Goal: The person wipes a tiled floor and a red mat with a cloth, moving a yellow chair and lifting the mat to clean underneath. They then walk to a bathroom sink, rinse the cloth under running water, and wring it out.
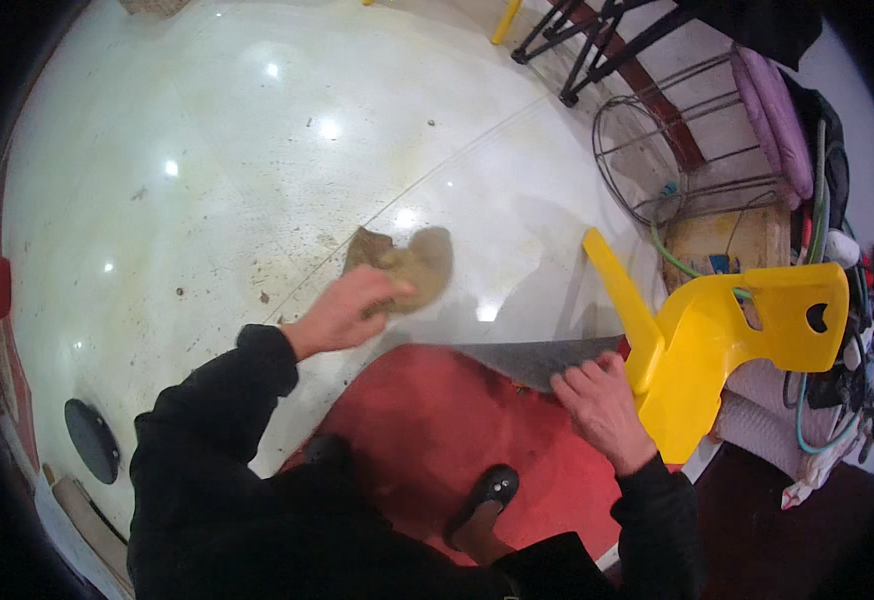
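Observation:
My left hand (351,306) grips a crumpled brown cloth (431,262), blurred by motion, over the pale, smooth floor (257,187). A red mat (422,420) lies under my feet. Its far right edge is turned up, so that the grey underside (534,358) shows. At this raised edge, my right hand (606,409) has its fingers curled on the mat; the exact grip is partly hidden. Just right of that hand is a yellow plastic chair (681,405), tilted in my view.
Black folding legs (579,56) and a wire rack (636,161) stand at the upper right. Cables and hoses (861,352) hang along the right wall. A round black object (92,441) is on the floor at left. Dark specks (264,298) dot the floor. My shoe (495,487) rests on the mat.

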Motion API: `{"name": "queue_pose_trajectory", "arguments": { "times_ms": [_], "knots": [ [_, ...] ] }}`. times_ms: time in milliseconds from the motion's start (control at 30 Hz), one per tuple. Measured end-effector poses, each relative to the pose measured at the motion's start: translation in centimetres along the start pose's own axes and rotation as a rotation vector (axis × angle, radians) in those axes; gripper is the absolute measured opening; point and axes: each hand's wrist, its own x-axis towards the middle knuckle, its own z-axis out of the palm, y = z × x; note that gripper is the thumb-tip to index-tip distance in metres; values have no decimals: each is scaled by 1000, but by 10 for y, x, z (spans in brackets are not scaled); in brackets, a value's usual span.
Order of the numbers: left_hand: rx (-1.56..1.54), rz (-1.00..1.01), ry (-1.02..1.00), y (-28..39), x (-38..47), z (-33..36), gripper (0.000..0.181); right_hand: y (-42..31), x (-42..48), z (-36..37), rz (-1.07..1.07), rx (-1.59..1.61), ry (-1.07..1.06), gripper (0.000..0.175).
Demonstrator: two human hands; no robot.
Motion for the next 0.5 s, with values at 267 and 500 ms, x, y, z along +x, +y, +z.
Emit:
{"name": "queue_pose_trajectory", "arguments": {
  "times_ms": [267, 500],
  "knots": [
    [293, 575, -223, -11, 57, 158, 46, -36, -64, -23, 82, -39, -6, 30],
    [602, -225, 73, -117, 78, 29, 30, -37, -72, -11, 93, -23, 69, 32]
  ]
}}
